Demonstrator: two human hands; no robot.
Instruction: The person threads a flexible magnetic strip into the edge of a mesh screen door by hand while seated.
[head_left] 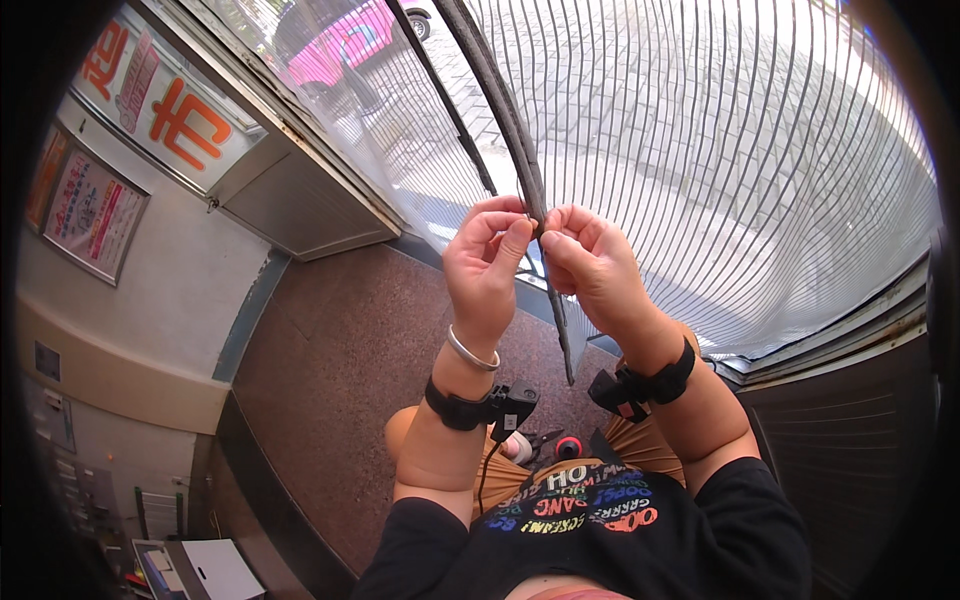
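In front of me hangs a see-through striped door curtain [690, 170] with a dark edge strip [516, 140] running down its side. My left hand [485, 265] is closed in a pinch at the left of this strip; what sits between its fingertips is too small to make out. On the other side, my right hand [598, 262] pinches the strip's edge between thumb and forefinger. Both sets of fingertips nearly meet. Below the hands, the strip's loose lower end [568, 365] dangles free.
A second curtain panel with a dark edge [455, 115] hangs at the left. By my legs lie a white roll [517, 447], a red-and-black round object [568, 447] and dark scissors [543, 440]. A metal door frame [310, 190] and a brown speckled floor [330, 340] are at the left.
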